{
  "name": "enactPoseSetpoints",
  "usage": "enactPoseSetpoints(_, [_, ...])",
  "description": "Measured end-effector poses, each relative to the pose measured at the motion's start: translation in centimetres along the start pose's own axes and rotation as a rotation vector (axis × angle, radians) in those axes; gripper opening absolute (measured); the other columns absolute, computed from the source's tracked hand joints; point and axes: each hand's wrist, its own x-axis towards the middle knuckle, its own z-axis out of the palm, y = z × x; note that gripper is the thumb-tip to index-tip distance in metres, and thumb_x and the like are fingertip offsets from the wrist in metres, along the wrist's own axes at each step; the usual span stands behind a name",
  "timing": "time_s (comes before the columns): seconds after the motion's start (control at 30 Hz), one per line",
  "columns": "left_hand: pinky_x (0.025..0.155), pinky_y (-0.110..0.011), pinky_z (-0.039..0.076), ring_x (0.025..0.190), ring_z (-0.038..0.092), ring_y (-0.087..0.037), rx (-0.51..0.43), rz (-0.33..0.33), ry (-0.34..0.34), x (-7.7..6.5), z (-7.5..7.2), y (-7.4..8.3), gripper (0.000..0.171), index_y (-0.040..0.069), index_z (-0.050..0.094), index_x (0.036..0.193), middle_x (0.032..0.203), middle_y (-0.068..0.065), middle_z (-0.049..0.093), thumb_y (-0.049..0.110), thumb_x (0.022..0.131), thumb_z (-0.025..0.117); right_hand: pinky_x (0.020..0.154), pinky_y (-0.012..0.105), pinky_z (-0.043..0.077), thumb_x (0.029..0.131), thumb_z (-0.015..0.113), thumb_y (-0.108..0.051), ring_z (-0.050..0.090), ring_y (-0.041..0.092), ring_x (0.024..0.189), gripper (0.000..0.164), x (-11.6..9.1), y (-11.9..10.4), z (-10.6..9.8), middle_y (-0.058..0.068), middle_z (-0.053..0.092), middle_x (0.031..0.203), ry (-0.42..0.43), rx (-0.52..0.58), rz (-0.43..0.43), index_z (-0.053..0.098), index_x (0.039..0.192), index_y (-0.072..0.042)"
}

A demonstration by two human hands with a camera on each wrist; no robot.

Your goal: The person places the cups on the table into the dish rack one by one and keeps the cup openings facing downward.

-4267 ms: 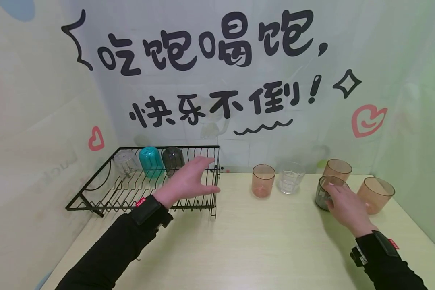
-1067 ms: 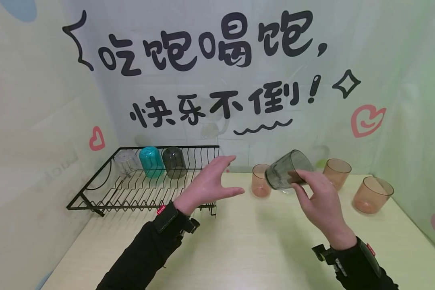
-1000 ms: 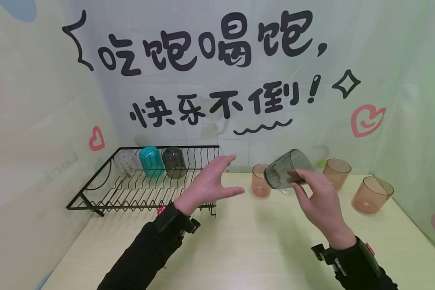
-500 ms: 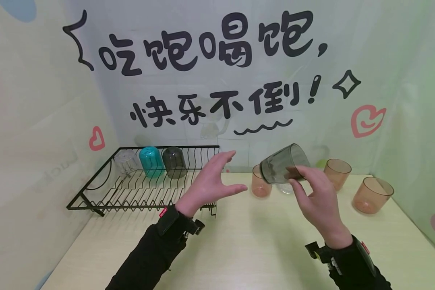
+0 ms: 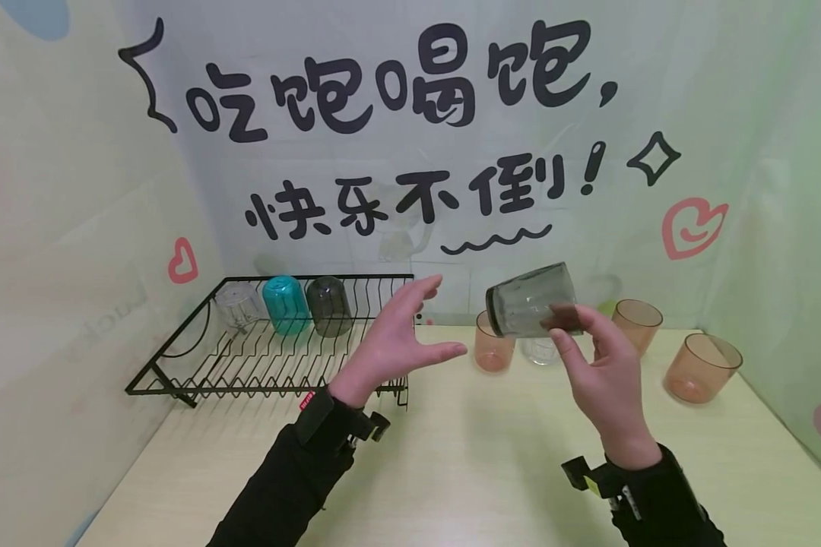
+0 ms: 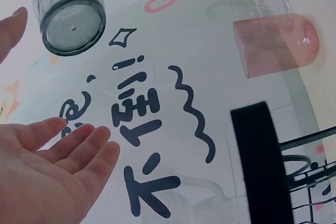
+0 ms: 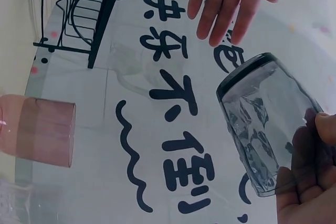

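Note:
In the head view my right hand point(image 5: 609, 387) grips a grey transparent glass point(image 5: 525, 305) near its rim, between thumb and fingers. The glass lies almost on its side in the air, base to the left and mouth to the right. My left hand point(image 5: 386, 346) is raised to the left of it, thumb and fingers spread apart, holding nothing. The left wrist view shows the glass's round base point(image 6: 73, 25) beyond the left fingers point(image 6: 86, 150). Through the glass wall point(image 7: 262, 114), the right wrist view shows some of the right fingers.
A black wire rack point(image 5: 267, 393) at left bears upside-down clear point(image 5: 238, 305), teal point(image 5: 285, 308) and dark grey point(image 5: 328, 308) glasses. Behind the held glass stand an orange-pink tumbler point(image 5: 494, 355) and a clear glass point(image 5: 540, 353). Two more orange-pink tumblers point(image 5: 636, 327) stand at right.
The right hand has picked the grey glass up from the table, carried it left and tipped it nearly level. The left hand has moved right from over the rack, staying spread.

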Motion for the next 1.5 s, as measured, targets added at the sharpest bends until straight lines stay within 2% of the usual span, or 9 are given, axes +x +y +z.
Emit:
enactPoseSetpoints(0.1, [0.106, -0.039, 0.042, 0.132, 0.043, -0.021, -0.015, 0.003, 0.009, 0.1, 0.0, 0.2, 0.100, 0.012, 0.034, 0.153, 0.150, -0.008, 0.043, 0.035, 0.073, 0.089, 0.093, 0.021, 0.046, 0.085, 0.060, 0.023, 0.063, 0.012, 0.097, 0.031, 0.0, -0.1, 0.2, 0.000, 0.069, 0.100, 0.033, 0.132, 0.041, 0.061, 0.115, 0.015])
enactPoseSetpoints(0.2, [0.106, -0.039, 0.042, 0.133, 0.043, -0.022, -0.016, 0.016, 0.024, 0.1, 0.1, 0.4, 0.104, 0.012, 0.033, 0.154, 0.150, -0.007, 0.042, 0.035, 0.070, 0.091, 0.091, 0.021, 0.047, 0.086, 0.058, 0.023, 0.064, 0.014, 0.096, 0.029, 0.0, -0.1, 0.5, 0.000, 0.070, 0.099, 0.063, 0.230, 0.072, 0.059, 0.115, 0.018])
enactPoseSetpoints(0.3, [0.107, -0.037, 0.041, 0.134, 0.042, -0.022, -0.022, 0.033, 0.035, 0.1, 0.1, 0.6, 0.106, 0.012, 0.033, 0.154, 0.151, -0.006, 0.041, 0.034, 0.069, 0.092, 0.090, 0.021, 0.048, 0.087, 0.058, 0.021, 0.064, 0.015, 0.096, 0.028, -0.1, -0.2, 0.6, 0.002, 0.070, 0.099, 0.075, 0.277, 0.113, 0.059, 0.115, 0.017])
enactPoseSetpoints(0.57, [0.106, -0.036, 0.042, 0.135, 0.041, -0.018, -0.071, 0.087, 0.044, 0.1, 0.2, 1.1, 0.104, 0.011, 0.035, 0.152, 0.151, -0.005, 0.041, 0.029, 0.068, 0.093, 0.088, 0.022, 0.051, 0.092, 0.058, 0.015, 0.065, 0.016, 0.097, 0.027, -0.5, -0.4, 1.3, 0.004, 0.069, 0.101, 0.097, 0.365, 0.305, 0.060, 0.119, 0.011])
enactPoseSetpoints(0.7, [0.103, -0.038, 0.045, 0.135, 0.040, -0.017, -0.062, 0.110, 0.051, 0.1, 0.3, 1.4, 0.104, 0.010, 0.036, 0.152, 0.151, -0.005, 0.041, 0.028, 0.067, 0.093, 0.089, 0.023, 0.051, 0.092, 0.056, 0.015, 0.064, 0.016, 0.096, 0.027, -0.6, -0.3, 1.8, 0.004, 0.068, 0.099, 0.124, 0.435, 0.346, 0.063, 0.118, 0.007])
enactPoseSetpoints(0.87, [0.098, -0.039, 0.049, 0.134, 0.040, -0.017, -0.059, 0.104, 0.054, 0.2, 0.5, 1.8, 0.105, 0.011, 0.036, 0.152, 0.152, -0.003, 0.040, 0.027, 0.065, 0.094, 0.093, 0.025, 0.049, 0.093, 0.055, 0.015, 0.062, 0.017, 0.097, 0.028, -0.8, -0.3, 2.3, 0.004, 0.068, 0.098, 0.140, 0.555, 0.381, 0.065, 0.116, 0.002])
enactPoseSetpoints(1.03, [0.096, -0.040, 0.050, 0.134, 0.040, -0.015, -0.071, 0.102, 0.054, 0.2, 0.7, 2.1, 0.106, 0.013, 0.037, 0.152, 0.152, 0.000, 0.039, 0.030, 0.064, 0.095, 0.096, 0.024, 0.047, 0.095, 0.055, 0.013, 0.062, 0.016, 0.098, 0.027, -1.0, -0.4, 2.5, 0.002, 0.068, 0.098, 0.129, 0.560, 0.410, 0.066, 0.115, -0.001])
enactPoseSetpoints(1.27, [0.106, -0.036, 0.041, 0.135, 0.040, -0.015, -0.063, 0.146, 0.062, 0.3, 1.2, 2.0, 0.103, 0.008, 0.038, 0.150, 0.150, -0.003, 0.042, 0.028, 0.066, 0.094, 0.097, 0.026, 0.046, 0.096, 0.056, 0.008, 0.061, 0.016, 0.100, 0.025, -1.3, -0.5, 2.8, 0.001, 0.068, 0.100, 0.112, 0.532, 0.452, 0.063, 0.119, 0.000])
enactPoseSetpoints(1.5, [0.107, -0.036, 0.041, 0.130, 0.044, -0.015, -0.106, 0.183, 0.077, 0.4, 1.8, 1.9, 0.095, 0.005, 0.043, 0.147, 0.145, -0.006, 0.048, 0.023, 0.068, 0.093, 0.099, 0.026, 0.046, 0.096, 0.056, 0.007, 0.061, 0.017, 0.100, 0.025, -1.4, -0.5, 3.1, 0.001, 0.068, 0.100, 0.107, 0.518, 0.459, 0.061, 0.120, 0.003])
